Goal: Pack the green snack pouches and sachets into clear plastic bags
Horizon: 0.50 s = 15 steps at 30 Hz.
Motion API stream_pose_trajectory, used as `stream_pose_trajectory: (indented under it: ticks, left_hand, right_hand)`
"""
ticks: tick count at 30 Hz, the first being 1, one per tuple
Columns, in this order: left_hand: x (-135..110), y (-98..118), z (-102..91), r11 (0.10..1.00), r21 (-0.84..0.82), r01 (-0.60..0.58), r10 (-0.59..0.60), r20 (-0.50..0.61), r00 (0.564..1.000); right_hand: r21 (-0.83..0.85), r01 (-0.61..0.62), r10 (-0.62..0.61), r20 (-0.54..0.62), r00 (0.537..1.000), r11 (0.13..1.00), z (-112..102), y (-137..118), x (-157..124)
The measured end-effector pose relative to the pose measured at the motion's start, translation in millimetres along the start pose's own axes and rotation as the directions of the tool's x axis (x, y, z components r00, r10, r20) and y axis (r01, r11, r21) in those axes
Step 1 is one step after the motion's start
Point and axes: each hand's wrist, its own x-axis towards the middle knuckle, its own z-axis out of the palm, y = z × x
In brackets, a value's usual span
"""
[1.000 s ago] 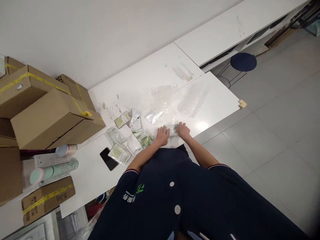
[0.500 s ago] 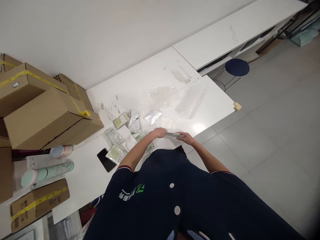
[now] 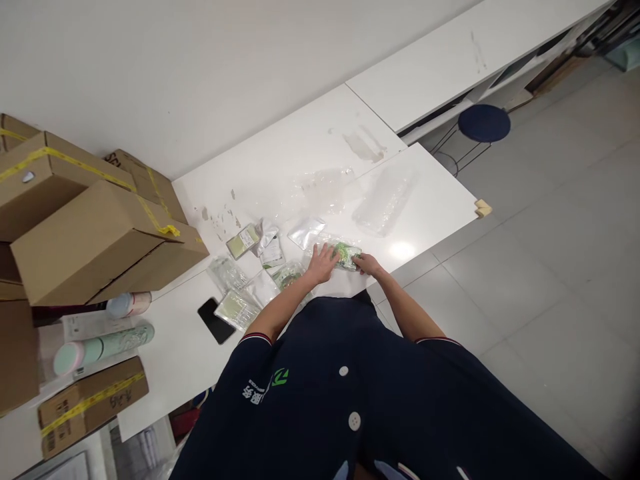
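A green-and-white packet (image 3: 346, 255) lies near the table's front edge, on or in clear plastic wrap. My left hand (image 3: 323, 264) rests at its left end with the fingers spread, touching packet and plastic. The right end of the packet is pinched by my right hand (image 3: 368, 264), whose thumb and fingers are closed. Just beyond my left hand is a silver pouch (image 3: 306, 232). To the left lie a green box with a white label (image 3: 243, 241), a white-and-green printed packet (image 3: 272, 253) and several plastic-wrapped green packets (image 3: 236, 308).
Clear bubble wrap (image 3: 384, 200) lies at the table's right. A black phone (image 3: 216, 320), a mint-green bottle (image 3: 105, 348) and cardboard boxes (image 3: 95, 233) are on the left. A blue stool (image 3: 484, 123) stands beyond the table, and a yellow corner guard (image 3: 483, 209) caps its corner.
The packet, held edge-on between both hands before, now lies with its green face up on the plastic. My left hand's fingers have spread out; my right hand still grips the right end.
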Motion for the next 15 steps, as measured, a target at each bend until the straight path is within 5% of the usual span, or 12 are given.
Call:
stream_pose_trajectory:
  ticks: [3,6,8,11,13,15]
  left_hand:
    - [2,11,19.8,0.999,-0.018,0.045,-0.045,0.018,0.999]
    - [12,18,31.4,0.993,-0.038,0.108,-0.109,-0.032,0.994]
    - [18,20,34.6,0.990,-0.070,0.125,-0.129,-0.051,0.990]
    - [23,18,34.0,0.987,-0.104,0.119,-0.125,-0.058,0.990]
    - [23,14,30.7,0.989,-0.099,0.107,-0.114,-0.067,0.991]
    - [17,10,26.7,0.990,-0.099,0.099,-0.108,-0.092,0.990]
  right_hand:
    - [-0.132,-0.011,0.012,0.001,1.000,0.991,1,-8,3]
    - [-0.353,-0.081,-0.012,-0.253,0.967,0.932,3,-17,-6]
    - [-0.527,-0.043,-0.191,-0.380,0.905,0.849,7,-21,-15]
    - [-0.729,0.238,-0.489,-0.150,0.860,0.642,20,-21,-24]
    - [-0.769,0.354,-0.547,0.006,0.837,0.532,34,-19,-24]
    - [-0.791,0.340,-0.552,0.003,0.834,0.509,46,-18,-21]
